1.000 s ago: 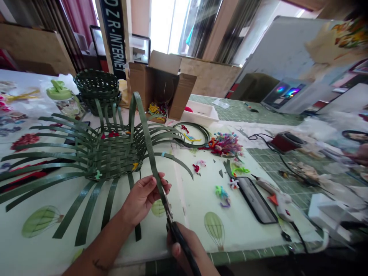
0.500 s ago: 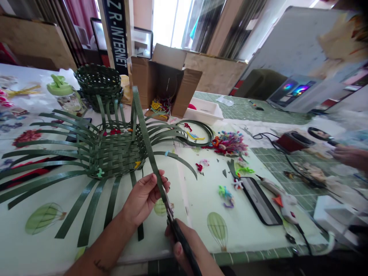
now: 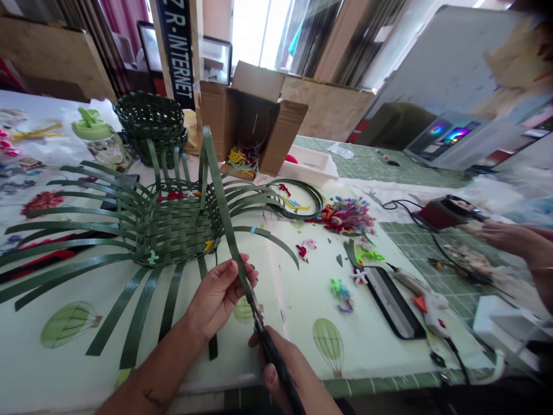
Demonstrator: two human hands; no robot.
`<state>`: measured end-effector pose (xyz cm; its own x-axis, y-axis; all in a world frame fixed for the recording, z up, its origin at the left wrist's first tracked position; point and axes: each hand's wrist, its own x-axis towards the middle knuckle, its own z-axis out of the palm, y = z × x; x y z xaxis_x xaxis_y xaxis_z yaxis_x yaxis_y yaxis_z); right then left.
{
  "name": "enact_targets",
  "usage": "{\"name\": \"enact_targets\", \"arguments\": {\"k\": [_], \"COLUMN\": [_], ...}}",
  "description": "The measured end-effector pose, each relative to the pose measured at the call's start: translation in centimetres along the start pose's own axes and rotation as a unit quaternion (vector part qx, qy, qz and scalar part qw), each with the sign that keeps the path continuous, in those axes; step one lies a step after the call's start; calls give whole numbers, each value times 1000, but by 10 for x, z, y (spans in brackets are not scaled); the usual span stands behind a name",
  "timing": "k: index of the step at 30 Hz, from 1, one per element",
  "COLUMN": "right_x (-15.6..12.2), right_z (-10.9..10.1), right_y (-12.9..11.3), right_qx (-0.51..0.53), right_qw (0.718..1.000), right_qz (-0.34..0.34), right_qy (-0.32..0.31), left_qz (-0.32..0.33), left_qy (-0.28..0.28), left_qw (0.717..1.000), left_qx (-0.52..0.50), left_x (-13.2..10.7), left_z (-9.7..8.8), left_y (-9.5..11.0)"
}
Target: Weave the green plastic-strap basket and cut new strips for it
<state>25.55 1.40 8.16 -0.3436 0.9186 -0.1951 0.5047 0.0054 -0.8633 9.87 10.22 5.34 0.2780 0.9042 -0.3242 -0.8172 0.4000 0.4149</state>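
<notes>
From my remote view, the right hand (image 3: 280, 372) grips black-handled scissors (image 3: 276, 357) narrowly; the left hand (image 3: 218, 300) pinches an upright green strap (image 3: 217, 199) rising from the half-woven basket (image 3: 177, 227) on the table (image 3: 285, 305). Trimming appears in hand; the next move seems to call for closing the blades.

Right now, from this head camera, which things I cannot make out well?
Head view only:
- Scissors blades: hidden by the green strip and right hand.
- Right hand: cut off by the bottom edge.
- Cardboard box contents: lower part hidden by its walls.
- Items near the co-worker's hand: blurred.
</notes>
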Motion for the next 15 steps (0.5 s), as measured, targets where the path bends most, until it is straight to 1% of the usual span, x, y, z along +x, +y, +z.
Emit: {"name": "enact_targets", "arguments": {"k": [6,11,15], "right_x": [0,0,-3], "right_z": [3,2,0], "right_y": [4,-2,-8], "right_qx": [7,16,35], "right_qw": [1000,1000,999], "right_qz": [1,11,36], "right_qy": [11,6,-3], "left_qz": [13,14,5], "left_qy": [-12,-9,-25], "left_qw": [1000,1000,999], "left_qx": [2,9,33], "left_x": [0,0,-1], "left_z": [-1,-1,-2], "left_y": [-1,0,1]}}
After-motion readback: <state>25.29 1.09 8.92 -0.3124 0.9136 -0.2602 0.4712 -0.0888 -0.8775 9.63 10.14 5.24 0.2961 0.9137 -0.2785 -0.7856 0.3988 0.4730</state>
